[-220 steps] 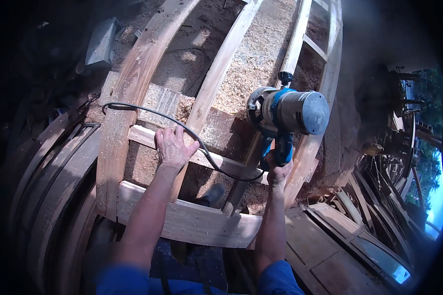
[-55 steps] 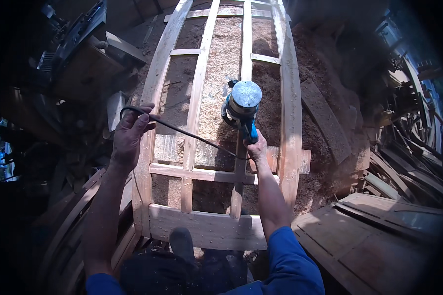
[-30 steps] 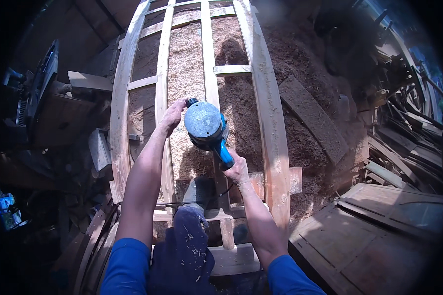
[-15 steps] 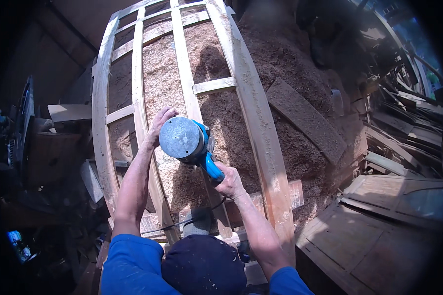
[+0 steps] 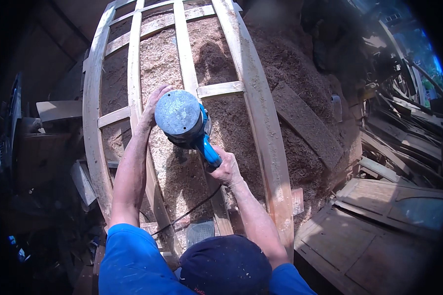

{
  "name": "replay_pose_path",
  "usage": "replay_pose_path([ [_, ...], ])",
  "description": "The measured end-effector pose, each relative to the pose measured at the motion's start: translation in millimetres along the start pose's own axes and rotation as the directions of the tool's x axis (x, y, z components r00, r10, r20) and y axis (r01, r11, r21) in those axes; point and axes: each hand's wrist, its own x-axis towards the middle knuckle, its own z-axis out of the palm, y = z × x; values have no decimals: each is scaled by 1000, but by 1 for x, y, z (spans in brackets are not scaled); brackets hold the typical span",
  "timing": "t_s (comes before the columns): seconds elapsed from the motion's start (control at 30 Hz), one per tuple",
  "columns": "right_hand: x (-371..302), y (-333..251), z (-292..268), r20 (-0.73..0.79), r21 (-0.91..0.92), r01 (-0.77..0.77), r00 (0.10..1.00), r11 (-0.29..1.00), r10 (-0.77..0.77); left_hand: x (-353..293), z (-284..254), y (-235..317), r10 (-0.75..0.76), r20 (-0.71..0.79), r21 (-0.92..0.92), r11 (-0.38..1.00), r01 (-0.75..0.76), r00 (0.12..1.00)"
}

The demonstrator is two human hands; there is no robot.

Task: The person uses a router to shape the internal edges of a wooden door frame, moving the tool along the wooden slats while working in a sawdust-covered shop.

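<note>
My right hand point(image 5: 226, 168) is wrapped around the blue handle of a corded power tool point(image 5: 178, 112) with a round grey metal top. My left hand point(image 5: 154, 104) is curled against the tool's far left side; the metal top hides part of its grip. Beneath the tool lies a wooden frame point(image 5: 261, 113) of long curved side rails, inner slats and short crosspieces. The tool sits over the inner slats, and its underside is hidden. A black cord point(image 5: 194, 207) trails from the handle back toward my body.
Wood shavings point(image 5: 157, 66) cover the ground under and around the frame. A loose board point(image 5: 307, 125) lies on them at the right. Panelled wooden doors point(image 5: 344, 241) are at the lower right, with stacked timber point(image 5: 403, 142) behind. A board point(image 5: 59, 110) juts out at the left.
Both hands have moved the power tool a little farther away along the slats. The cord now stretches out longer behind it, and the view has shifted slightly.
</note>
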Motion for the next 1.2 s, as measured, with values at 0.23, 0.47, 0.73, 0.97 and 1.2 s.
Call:
replay_pose_path([
  [0.23,44,-11,9,26,16,26,999,1000,-27,57,-54,-29,116,86,-54,992,-112,989],
  [0.47,63,-11,-4,9,-7,-25,1000,1000,25,73,-23,-3,27,29,29,999,-28,999],
  [0.73,56,-15,-8,14,-6,-31,999,1000,31,57,-1,19,52,17,53,997,-52,999],
  [0.97,46,-15,-11,3,-20,-25,1000,999,25,45,4,17,40,-7,40,998,-40,999],
  [1.2,27,-10,-9,-8,-14,28,1000,1000,-28,26,8,8,23,-34,28,999,-22,999],
])
